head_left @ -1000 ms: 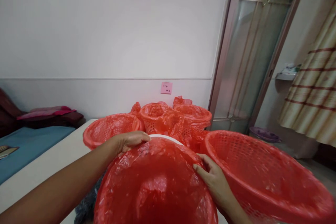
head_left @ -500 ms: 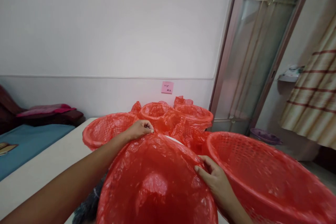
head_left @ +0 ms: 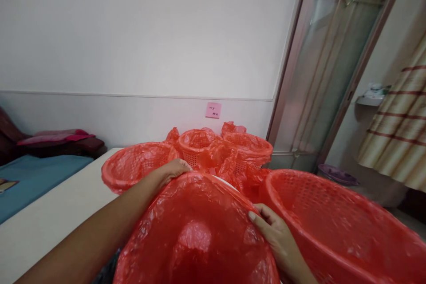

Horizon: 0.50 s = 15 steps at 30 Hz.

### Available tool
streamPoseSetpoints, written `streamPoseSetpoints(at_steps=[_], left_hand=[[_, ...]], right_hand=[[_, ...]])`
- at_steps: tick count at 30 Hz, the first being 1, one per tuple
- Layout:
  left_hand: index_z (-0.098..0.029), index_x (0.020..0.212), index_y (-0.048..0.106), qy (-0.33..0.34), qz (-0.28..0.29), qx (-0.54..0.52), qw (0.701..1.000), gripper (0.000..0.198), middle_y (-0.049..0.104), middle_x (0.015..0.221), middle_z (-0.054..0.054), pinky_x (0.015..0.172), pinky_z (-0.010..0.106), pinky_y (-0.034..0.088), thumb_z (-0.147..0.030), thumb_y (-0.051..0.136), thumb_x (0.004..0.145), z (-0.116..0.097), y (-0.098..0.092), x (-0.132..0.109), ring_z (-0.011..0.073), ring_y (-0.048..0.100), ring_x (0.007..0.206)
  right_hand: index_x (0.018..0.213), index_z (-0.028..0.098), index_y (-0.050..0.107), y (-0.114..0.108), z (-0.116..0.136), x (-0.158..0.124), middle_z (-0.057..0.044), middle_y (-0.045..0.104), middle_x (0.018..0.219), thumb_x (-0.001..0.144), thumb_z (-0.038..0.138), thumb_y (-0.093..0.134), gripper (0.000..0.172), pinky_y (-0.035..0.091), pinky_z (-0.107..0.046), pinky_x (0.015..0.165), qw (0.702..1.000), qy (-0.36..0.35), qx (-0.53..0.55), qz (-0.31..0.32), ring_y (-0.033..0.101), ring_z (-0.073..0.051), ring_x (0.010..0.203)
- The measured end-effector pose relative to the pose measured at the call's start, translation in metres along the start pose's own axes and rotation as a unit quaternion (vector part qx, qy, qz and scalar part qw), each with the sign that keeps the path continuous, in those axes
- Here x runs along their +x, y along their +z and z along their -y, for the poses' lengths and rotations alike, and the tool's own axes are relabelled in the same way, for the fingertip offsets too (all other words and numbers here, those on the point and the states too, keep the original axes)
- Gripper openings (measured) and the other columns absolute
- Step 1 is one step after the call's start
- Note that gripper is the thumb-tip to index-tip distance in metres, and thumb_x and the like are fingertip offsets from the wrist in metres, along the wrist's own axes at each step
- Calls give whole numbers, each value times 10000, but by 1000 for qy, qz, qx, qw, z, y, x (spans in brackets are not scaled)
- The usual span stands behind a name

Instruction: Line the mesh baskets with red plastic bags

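A red plastic bag (head_left: 196,213) lines a wide round container close in front of me, its mouth open towards me. The container's body is hidden under the film, though a pale curved edge shows behind the far rim. My left hand (head_left: 175,169) is closed over the bag's edge at the far left of the rim, its fingertips partly hidden behind it. On the right side of the rim, my right hand (head_left: 271,227) pinches the bag's edge, thumb on top and fingers outside.
A large red basket (head_left: 333,217) lined with film stands close on my right. Behind are a left basket (head_left: 111,173), a middle basket (head_left: 191,156) and a back-right basket (head_left: 253,155), all bagged, on a white table (head_left: 66,213). A pink note (head_left: 213,110) is on the wall.
The bag's far edge has been drawn over the rim and now lies smoother. My left hand has lowered slightly from a raised pinch to the rim; my right hand has barely moved.
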<state>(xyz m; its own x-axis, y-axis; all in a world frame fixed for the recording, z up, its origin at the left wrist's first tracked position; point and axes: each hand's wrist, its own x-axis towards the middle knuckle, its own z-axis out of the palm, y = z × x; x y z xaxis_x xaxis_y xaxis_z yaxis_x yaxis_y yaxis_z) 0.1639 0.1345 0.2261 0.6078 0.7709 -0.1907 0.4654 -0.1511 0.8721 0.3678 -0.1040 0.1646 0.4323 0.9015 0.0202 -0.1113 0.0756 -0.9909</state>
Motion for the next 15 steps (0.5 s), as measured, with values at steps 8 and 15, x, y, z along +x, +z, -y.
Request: streamPoseSetpoints(at_steps=[8,15], left_hand=[[-160,673,619,64,-37,-10,997,301,587,606,-40,569,254,393,-449,698,707,-11,2,-5,112,519,575],[-179,546,543,71,-12,-4,997,356,484,502,-60,508,261,304,-483,703,639,-15,4,-7,96,397,492]], right_hand=[[694,214,609,0,5,1,27,564,670,748,645,612,435,410,-269,598,996,-19,-72,-41,484,-145,635],[708,203,600,14,17,-4,49,591,656,753,569,663,375,429,-247,602,998,25,46,-46,520,-129,636]])
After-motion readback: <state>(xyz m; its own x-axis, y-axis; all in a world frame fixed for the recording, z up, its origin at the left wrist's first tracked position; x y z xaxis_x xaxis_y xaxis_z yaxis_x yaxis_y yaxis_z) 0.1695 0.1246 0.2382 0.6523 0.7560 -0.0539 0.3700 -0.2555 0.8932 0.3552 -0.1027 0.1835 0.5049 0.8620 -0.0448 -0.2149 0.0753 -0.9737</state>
